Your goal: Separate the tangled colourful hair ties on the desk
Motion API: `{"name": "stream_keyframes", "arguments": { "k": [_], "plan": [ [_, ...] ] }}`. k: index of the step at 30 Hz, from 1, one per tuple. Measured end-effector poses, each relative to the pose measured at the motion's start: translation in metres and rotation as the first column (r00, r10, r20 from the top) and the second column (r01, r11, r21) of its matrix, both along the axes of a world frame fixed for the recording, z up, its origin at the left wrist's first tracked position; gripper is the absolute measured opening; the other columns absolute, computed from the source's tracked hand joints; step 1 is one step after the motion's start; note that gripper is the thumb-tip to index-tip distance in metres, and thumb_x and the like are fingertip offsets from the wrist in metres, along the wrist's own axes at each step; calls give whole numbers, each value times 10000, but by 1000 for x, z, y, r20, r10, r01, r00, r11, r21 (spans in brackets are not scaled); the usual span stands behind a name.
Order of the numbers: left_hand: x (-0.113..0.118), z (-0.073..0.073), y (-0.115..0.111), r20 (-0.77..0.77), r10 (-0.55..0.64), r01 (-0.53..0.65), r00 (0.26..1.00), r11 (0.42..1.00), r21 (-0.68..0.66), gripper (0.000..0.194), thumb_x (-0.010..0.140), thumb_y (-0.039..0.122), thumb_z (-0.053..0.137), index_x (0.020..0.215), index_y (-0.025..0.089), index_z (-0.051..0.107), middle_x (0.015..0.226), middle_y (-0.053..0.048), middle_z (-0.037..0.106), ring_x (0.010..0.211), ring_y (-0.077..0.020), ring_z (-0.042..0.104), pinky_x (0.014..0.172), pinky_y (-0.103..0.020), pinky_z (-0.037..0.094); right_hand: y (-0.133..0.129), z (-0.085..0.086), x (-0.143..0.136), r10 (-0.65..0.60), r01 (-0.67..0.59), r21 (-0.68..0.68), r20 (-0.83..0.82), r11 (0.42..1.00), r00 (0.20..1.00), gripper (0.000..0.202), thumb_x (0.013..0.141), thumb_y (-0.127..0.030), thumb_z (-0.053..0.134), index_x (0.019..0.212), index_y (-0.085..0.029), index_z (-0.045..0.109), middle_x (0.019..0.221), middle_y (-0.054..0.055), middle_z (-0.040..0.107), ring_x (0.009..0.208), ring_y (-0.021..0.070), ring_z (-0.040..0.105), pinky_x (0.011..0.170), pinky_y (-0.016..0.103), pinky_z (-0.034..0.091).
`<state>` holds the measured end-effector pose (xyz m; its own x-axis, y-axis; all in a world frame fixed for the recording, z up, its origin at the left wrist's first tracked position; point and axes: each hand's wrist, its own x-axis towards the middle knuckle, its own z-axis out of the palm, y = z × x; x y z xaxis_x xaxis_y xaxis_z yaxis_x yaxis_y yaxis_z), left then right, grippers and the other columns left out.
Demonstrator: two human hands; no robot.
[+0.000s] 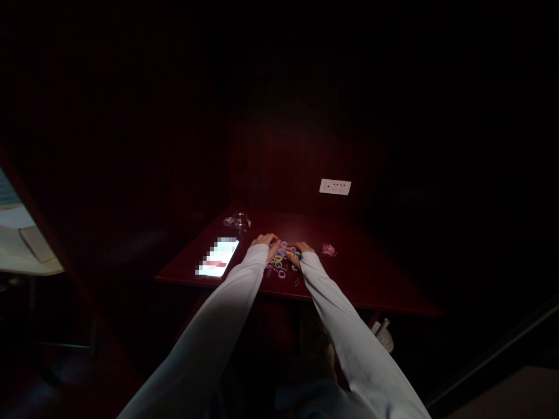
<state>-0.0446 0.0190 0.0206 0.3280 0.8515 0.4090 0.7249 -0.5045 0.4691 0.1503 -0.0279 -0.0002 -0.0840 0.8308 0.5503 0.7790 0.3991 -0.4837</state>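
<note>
A loose heap of small coloured hair ties [282, 256] lies on the dark red desk, in lilac, pink, yellow and green. My left hand [267, 241] rests against the left side of the heap, its fingers stretched over the edge. From the other side my right hand [299, 251] touches the heap, thumb and fingers apart. Nothing is visibly gripped in either hand, though the fingertips are small in the dim light. A purple hair tie [282, 274] lies at the near edge of the heap. To the right sits a separate small pink pile [329, 250].
A phone with a lit screen [220, 258] lies left of my left arm. Behind it stands a clear container [240, 219]. A white socket plate [335, 187] is on the back wall. The desk [367, 285] ends close in front of me.
</note>
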Motion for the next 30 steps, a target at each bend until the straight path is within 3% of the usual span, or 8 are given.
{"name": "stream_keyframes", "arguments": {
  "k": [3,8,11,15,21,30],
  "plan": [
    [-1,1,-1,-1,-53,53,999,999,1,162,983,330,609,1113,267,683,1222,-21,734,1163,-236,603,1035,-342,462,1,1,1,-16,17,21,-29,1000,999,216,866,-271,679,1062,-206,743,1057,98,756,988,238,704,950,370,553],
    [-4,2,-4,-6,-153,153,988,988,-2,424,824,399,800,1214,279,683,1261,-20,725,1170,-250,617,1039,-340,491,-2,5,1,-62,68,47,-126,997,990,202,853,-318,658,1012,-222,737,1007,79,783,938,234,725,910,350,573],
    [-4,1,-3,-9,-157,156,988,987,-26,479,791,356,822,1246,285,688,1285,-25,715,1193,-256,631,1060,-340,495,-6,7,0,-84,91,22,-210,996,974,223,861,-371,647,1007,-228,738,954,62,787,870,227,736,827,330,592],
    [-3,-2,4,1,-144,143,990,987,-70,425,793,291,798,1211,289,720,1180,-32,745,1157,-267,659,1038,-353,520,-8,7,-1,-89,89,-15,-313,996,945,290,886,-451,635,1031,-223,738,897,60,787,791,222,733,732,312,597],
    [-1,-9,18,88,-223,227,971,973,-36,268,750,192,767,1014,240,759,1065,-27,757,1074,-236,693,1014,-346,544,-6,3,-1,-112,108,-31,-360,994,926,384,906,-561,608,1055,-231,738,892,62,785,803,218,725,728,314,599],
    [0,-17,26,106,-229,232,968,973,-10,140,811,197,715,942,220,760,990,-28,737,939,-191,690,859,-273,558,-5,4,-1,-110,104,-35,-392,994,913,429,914,-603,575,1028,-216,722,884,73,777,789,212,722,738,311,590]
  ]
}}
